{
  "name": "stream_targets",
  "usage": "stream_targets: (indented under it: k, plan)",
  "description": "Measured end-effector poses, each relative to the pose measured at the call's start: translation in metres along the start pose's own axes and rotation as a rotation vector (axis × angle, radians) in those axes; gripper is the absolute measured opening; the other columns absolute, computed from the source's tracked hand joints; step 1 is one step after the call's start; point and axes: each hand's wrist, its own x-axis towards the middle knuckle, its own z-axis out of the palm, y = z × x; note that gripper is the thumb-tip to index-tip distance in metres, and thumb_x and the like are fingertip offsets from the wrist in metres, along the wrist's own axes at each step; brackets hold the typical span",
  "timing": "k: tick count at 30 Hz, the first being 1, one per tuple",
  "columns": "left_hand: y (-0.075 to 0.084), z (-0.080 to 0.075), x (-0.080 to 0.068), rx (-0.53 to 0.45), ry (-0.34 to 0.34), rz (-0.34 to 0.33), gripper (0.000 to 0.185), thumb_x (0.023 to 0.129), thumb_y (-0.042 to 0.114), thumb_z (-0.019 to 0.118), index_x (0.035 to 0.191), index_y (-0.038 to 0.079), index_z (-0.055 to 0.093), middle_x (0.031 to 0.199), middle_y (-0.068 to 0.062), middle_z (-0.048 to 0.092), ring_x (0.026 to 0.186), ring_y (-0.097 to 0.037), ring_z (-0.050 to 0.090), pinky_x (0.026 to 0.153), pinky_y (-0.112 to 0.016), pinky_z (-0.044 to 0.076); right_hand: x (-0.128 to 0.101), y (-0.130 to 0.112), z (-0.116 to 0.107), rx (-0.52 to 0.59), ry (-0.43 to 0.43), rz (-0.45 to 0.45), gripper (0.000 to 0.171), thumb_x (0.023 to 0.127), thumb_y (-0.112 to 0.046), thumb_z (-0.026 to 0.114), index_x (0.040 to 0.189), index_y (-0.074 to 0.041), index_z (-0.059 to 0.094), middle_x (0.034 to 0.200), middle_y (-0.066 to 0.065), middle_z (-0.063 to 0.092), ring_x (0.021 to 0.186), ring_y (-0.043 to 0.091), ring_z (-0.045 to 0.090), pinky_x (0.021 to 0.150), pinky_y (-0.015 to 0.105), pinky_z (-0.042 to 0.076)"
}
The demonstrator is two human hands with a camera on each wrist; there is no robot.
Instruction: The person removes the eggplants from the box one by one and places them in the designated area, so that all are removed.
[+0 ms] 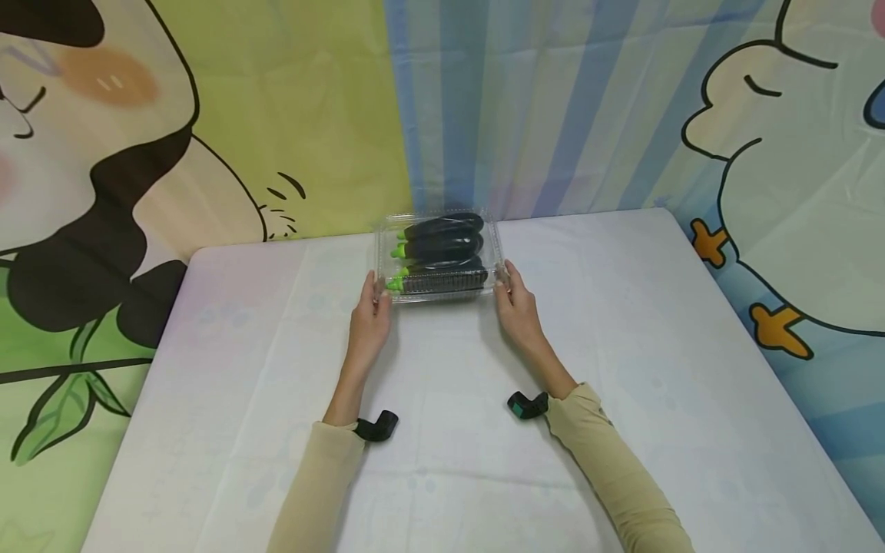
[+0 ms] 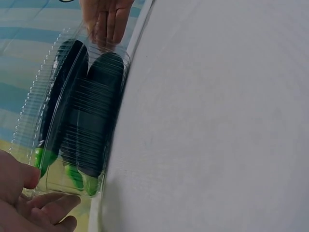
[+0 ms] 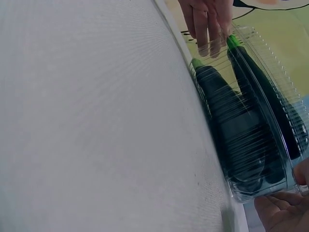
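Note:
A clear plastic clamshell box stands at the far middle of the white table, lid down. Inside lie three dark eggplants with green stems pointing left. My left hand holds the box's left end, thumb on the rim and fingers below it, as the left wrist view shows. My right hand holds the right end the same way. In each wrist view the other hand's fingers lie on the far end of the box.
The white tablecloth stretches wide in front of and on both sides of the box. A cartoon-print curtain hangs right behind the table's far edge. A black camera mount sits on each wrist.

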Motion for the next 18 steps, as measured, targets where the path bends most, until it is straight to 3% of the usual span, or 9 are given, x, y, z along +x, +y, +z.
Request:
stream_targets:
  k: [7,10,13,18]
  plan:
    - [0.0001,0.001,0.0006,-0.038,0.005,-0.02,0.06,0.096,0.037,0.037,0.148,0.019,0.014,0.145,-0.012,0.038,0.106,-0.026,0.051,0.092,-0.044,0.045,0.0002,0.001,0.0005,0.021,0.007,0.014,0.051,0.096,-0.023,0.038,0.144,-0.009,0.028,0.084,0.017,0.061,0.064,0.02,0.05,0.06,0.03,0.041]
    - [0.0005,0.0005,0.0007,-0.045,-0.009,-0.037,0.06,0.096,0.038,0.037,0.148,0.019,0.015,0.146,-0.01,0.037,0.118,-0.026,0.049,0.098,-0.043,0.043,0.0005,0.0012,0.0008,0.037,0.005,0.028,0.051,0.096,-0.023,0.039,0.144,-0.009,0.029,0.078,0.013,0.057,0.062,0.018,0.047,0.058,0.029,0.04]
    - [0.0008,-0.0001,0.0011,-0.056,-0.023,-0.043,0.061,0.096,0.04,0.036,0.148,0.017,0.015,0.149,-0.007,0.033,0.132,-0.025,0.04,0.107,-0.041,0.036,0.0009,0.0009,-0.0002,0.049,-0.003,0.047,0.051,0.096,-0.024,0.039,0.144,-0.01,0.028,0.086,0.016,0.06,0.064,0.019,0.048,0.059,0.029,0.04]
    - [0.001,0.0,0.0017,-0.069,-0.03,-0.043,0.061,0.096,0.04,0.036,0.148,0.015,0.016,0.149,-0.005,0.031,0.136,-0.023,0.033,0.111,-0.04,0.032,0.0007,-0.0007,-0.0025,0.076,-0.027,0.082,0.053,0.095,-0.027,0.039,0.145,-0.012,0.027,0.125,0.021,0.056,0.086,0.025,0.059,0.074,0.035,0.046]
